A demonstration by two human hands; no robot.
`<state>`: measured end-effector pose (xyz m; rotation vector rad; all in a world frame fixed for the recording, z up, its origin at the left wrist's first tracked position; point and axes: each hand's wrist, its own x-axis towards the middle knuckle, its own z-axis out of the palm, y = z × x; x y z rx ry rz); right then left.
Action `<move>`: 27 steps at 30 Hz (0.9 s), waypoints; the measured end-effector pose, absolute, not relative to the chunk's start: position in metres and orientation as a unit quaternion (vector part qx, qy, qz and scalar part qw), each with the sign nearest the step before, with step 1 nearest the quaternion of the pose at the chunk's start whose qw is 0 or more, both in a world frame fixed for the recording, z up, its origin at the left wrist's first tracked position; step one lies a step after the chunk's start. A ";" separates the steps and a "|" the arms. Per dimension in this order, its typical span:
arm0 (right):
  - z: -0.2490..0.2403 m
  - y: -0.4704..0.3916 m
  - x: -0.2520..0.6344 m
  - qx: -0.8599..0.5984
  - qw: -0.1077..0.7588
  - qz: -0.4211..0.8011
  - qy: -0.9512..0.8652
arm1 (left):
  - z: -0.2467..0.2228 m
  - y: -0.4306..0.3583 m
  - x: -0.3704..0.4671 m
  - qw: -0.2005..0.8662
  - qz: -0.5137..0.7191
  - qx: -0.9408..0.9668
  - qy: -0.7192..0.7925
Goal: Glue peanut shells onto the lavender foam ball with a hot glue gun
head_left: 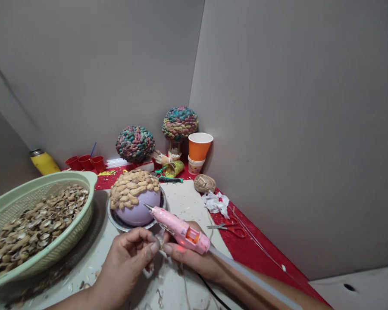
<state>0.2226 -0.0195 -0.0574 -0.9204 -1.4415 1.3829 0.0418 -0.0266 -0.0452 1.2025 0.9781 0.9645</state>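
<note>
My right hand (189,254) is wrapped round a pink glue gun (177,228), its metal nozzle pointing up and left towards a lilac balloon (142,211). A clear glue stick (255,273) sticks out of the gun's back. The fingertips of my left hand (132,254) are pinched together right beside my right thumb. Between them shows a tan bit, too small and too hidden to name. Peanut shells (134,185) cover the upper part of the balloon, which sits in a metal bowl (163,202) just beyond my hands.
To the left stands a green basket (92,189) of peanut shells. Two coloured shell-covered balls (136,144), red cups (98,163), a yellow bottle (44,161) and an orange paper cup (199,146) line the back. Twine (204,184), crumpled tissue (216,202) and scissors (231,227) lie right.
</note>
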 end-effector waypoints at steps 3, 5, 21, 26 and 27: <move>-0.058 -0.020 0.223 -0.376 0.444 0.563 -0.586 | -0.049 -0.027 0.042 0.605 0.427 0.522 0.423; -0.059 -0.020 0.222 -0.378 0.440 0.567 -0.585 | -0.051 -0.027 0.042 0.602 0.433 0.522 0.421; -0.067 -0.022 0.212 -0.378 0.446 0.579 -0.568 | -0.054 -0.028 0.044 0.633 0.437 0.494 0.406; -0.057 -0.025 0.221 -0.415 0.468 0.519 -0.582 | -0.052 -0.024 0.040 0.606 0.416 0.530 0.422; -0.055 -0.025 0.223 -0.419 0.479 0.512 -0.577 | -0.052 -0.024 0.039 0.586 0.405 0.555 0.430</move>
